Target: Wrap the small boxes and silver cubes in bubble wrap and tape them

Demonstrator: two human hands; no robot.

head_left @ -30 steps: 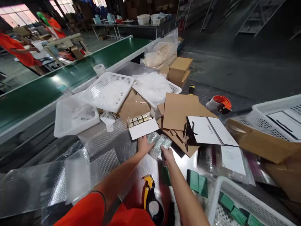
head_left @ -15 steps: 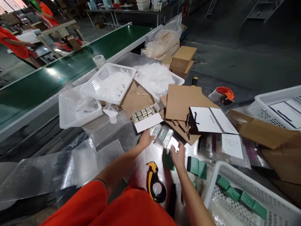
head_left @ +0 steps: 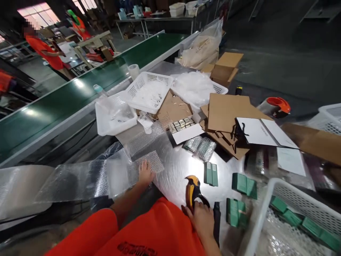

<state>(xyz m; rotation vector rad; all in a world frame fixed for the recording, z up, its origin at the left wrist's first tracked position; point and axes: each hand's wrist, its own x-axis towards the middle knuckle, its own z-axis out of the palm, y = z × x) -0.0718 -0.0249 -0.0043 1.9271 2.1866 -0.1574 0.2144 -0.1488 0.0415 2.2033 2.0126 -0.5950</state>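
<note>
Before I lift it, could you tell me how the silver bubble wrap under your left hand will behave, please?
Probably light and floppy, since the silver bubble wrap lies in soft folds. Its shiny face looks slippery, so it may slide from under the left hand.

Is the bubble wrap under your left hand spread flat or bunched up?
Spread flat: the bubble wrap lies opened out in one wide sheet, the left hand resting palm-down on it.

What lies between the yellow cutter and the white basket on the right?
Head view: green boxes and a black object lie between the cutter and basket.
</note>
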